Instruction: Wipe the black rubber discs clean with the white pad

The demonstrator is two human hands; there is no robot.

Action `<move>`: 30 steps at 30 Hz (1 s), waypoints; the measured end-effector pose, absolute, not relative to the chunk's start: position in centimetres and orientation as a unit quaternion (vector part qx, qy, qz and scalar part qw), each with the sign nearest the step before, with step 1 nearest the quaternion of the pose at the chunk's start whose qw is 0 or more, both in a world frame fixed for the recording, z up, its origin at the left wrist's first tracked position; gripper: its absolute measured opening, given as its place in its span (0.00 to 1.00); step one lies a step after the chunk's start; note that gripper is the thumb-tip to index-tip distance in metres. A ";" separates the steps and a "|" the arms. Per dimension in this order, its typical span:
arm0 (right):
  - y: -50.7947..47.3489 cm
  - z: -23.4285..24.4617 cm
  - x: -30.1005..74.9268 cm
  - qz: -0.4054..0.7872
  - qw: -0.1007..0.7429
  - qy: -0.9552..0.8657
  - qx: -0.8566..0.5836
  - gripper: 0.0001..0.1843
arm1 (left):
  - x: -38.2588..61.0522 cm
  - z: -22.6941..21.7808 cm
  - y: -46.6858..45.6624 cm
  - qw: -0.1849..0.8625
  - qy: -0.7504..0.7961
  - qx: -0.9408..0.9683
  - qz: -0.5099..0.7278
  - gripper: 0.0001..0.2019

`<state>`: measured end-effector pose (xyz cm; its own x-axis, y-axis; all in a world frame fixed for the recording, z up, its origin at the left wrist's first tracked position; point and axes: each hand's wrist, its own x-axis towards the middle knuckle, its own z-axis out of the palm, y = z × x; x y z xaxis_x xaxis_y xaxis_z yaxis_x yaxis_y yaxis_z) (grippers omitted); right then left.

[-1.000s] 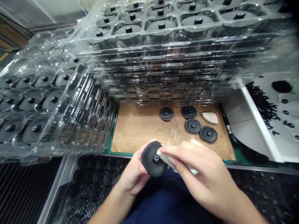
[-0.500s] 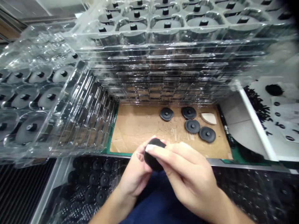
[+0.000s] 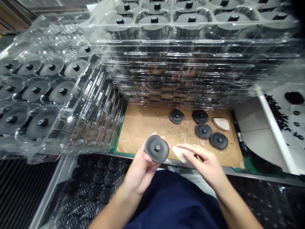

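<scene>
— While cradling the black disc (image 3: 153,153) in a half-curled left hand (image 3: 142,173), gripping the rim from below and behind, look how near the right hand (image 3: 206,164)!

— Pinched almost closed, thumb against fingers, with firm hold of a pale wedge-shaped pad (image 3: 179,154). Just beside the disc, not touching!

— And the disc's position?

— Up off the surface, over the front edge of the cardboard (image 3: 140,125).

— How far along, then?

— Partway, judging by the spread! One disc in hand, four matching discs (image 3: 203,131) loose on the cardboard, a second pale pad (image 3: 221,123) beside them. Impossible to sort finished from unfinished there.

— And beyond?

— Plenty seated in the stacked clear trays (image 3: 152,68), straight ahead and off to the left. Possibly done already, but no way to confirm.

— Call the pointing!

— Broad face upward, central stub (image 3: 157,148) aimed the same way, perhaps slightly tilted.

— Long axis?

— Barely any, being nearly round! Maybe a shade longer from upper left to lower right; hard to swear to. As for the pad, aimed leftward, exposed end towards the disc's rim.
</scene>
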<state>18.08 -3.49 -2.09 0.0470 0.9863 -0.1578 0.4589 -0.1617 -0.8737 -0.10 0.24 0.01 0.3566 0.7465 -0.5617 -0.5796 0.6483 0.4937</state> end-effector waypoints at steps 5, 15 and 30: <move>-4.0 -5.0 18.3 0.375 0.318 -0.537 -0.686 0.13 | 0.1 0.2 0.3 0.823 0.394 0.111 0.395 0.28; -1.8 5.3 13.2 0.286 0.392 -0.720 -0.495 0.14 | 0.1 0.2 0.1 0.823 0.401 0.162 0.370 0.31; -3.0 6.2 15.5 0.237 0.296 -0.734 -0.563 0.12 | -0.3 1.0 0.8 0.857 0.348 0.157 0.346 0.29</move>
<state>15.48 -3.03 6.17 -0.1905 0.9673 0.1675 0.6865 0.2532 -0.6816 -0.27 0.77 1.01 0.5189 0.7018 -0.4881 -0.4840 0.7118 0.5089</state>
